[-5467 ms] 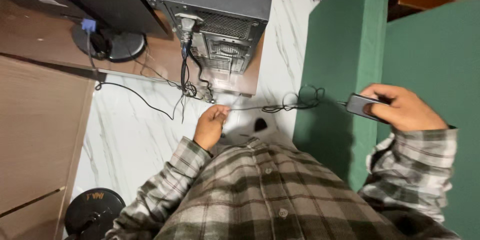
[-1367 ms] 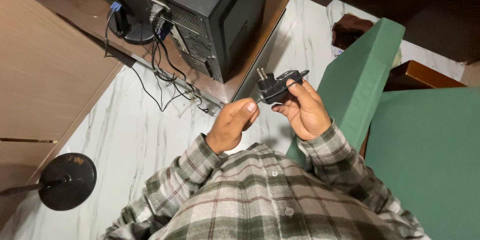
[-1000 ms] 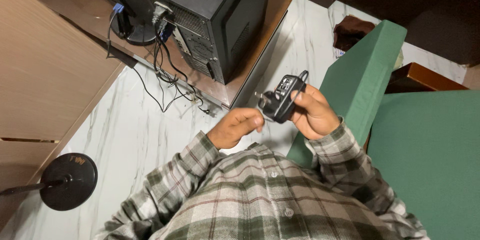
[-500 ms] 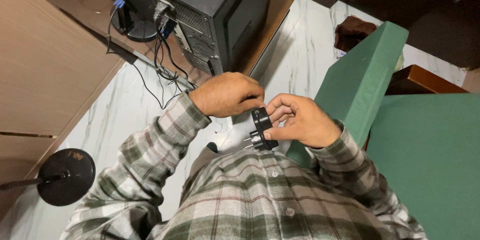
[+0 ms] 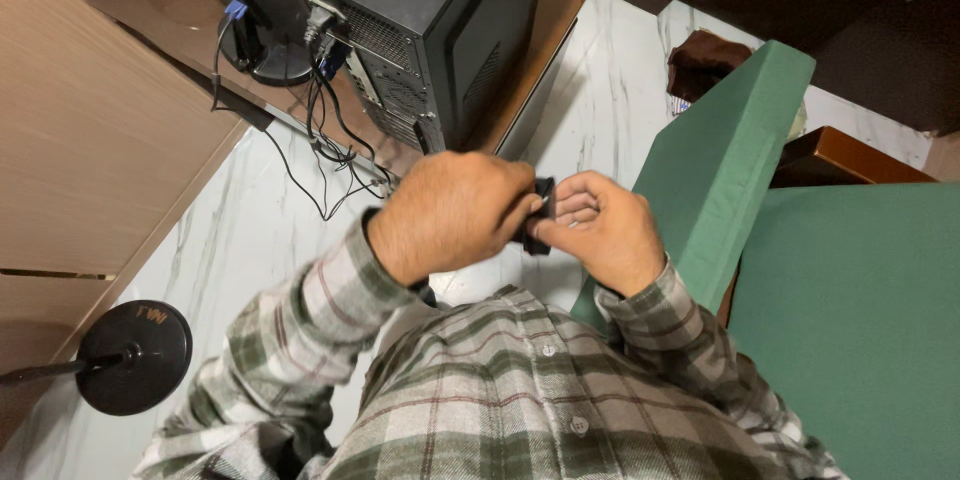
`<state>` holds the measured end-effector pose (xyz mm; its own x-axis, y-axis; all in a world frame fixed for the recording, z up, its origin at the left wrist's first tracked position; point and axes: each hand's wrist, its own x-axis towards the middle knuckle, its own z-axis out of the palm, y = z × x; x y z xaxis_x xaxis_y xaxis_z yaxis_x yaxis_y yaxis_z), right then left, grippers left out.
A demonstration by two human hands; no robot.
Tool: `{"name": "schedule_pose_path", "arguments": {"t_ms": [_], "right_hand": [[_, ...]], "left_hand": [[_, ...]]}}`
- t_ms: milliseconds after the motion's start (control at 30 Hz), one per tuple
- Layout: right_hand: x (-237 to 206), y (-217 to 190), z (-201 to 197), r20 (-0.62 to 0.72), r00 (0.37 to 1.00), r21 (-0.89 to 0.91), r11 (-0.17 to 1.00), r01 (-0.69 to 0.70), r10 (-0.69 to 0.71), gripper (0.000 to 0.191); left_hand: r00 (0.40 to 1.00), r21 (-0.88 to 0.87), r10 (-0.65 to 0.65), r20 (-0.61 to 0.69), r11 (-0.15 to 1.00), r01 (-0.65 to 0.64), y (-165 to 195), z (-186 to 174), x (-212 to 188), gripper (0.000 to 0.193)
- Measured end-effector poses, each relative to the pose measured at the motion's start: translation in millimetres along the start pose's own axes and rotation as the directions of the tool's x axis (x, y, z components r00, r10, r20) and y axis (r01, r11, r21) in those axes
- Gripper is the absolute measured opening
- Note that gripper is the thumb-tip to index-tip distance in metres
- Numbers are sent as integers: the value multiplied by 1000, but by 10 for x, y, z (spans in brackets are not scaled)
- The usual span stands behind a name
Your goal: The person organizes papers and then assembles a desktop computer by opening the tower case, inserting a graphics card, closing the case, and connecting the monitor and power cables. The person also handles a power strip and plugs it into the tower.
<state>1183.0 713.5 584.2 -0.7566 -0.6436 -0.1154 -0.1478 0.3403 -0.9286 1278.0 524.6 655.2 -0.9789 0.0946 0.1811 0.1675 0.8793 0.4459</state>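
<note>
Both hands meet in front of my chest around a small black power adapter (image 5: 541, 220). My left hand (image 5: 450, 215) closes over its left side and hides most of it. My right hand (image 5: 600, 230) pinches its right side with curled fingers. Only a narrow black strip of the adapter shows between the two hands. My sleeves are green and white plaid.
A black computer tower (image 5: 430, 30) with cables (image 5: 325, 140) at its back stands on a wooden board (image 5: 545, 40) ahead. A monitor stand (image 5: 265, 50) sits left of it. Green cushions (image 5: 800, 240) lie to the right. A black weight plate (image 5: 135, 355) rests on the marble floor, lower left.
The adapter was held up by my right hand with its plug showing. My left hand has risen and closed over it, so both hands now grip it together.
</note>
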Motion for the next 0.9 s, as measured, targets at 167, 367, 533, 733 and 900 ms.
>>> {"name": "schedule_pose_path", "arguments": {"t_ms": [167,367,533,733,900], "right_hand": [[99,177,-32,-13,1000,308,951,-8,12,32],[147,266,-37,-38,999,457,889,24,-7,29],[241,325,-167,-29,996,549,834,-53,83,21],[248,398,-239,84,993,611,783,-116,82,25],[219,322,-300,257,965,582,804,-119,-43,32]], "left_hand": [[986,-129,-119,-117,986,104,117,181,-113,23],[971,-410,-235,-51,891,194,110,436,-202,24],[929,-676,-322,184,645,357,-16,762,-344,27],[963,-863,-104,250,427,270,-343,1176,-385,25],[978,-584,91,189,811,37,-703,1135,-219,22]]}}
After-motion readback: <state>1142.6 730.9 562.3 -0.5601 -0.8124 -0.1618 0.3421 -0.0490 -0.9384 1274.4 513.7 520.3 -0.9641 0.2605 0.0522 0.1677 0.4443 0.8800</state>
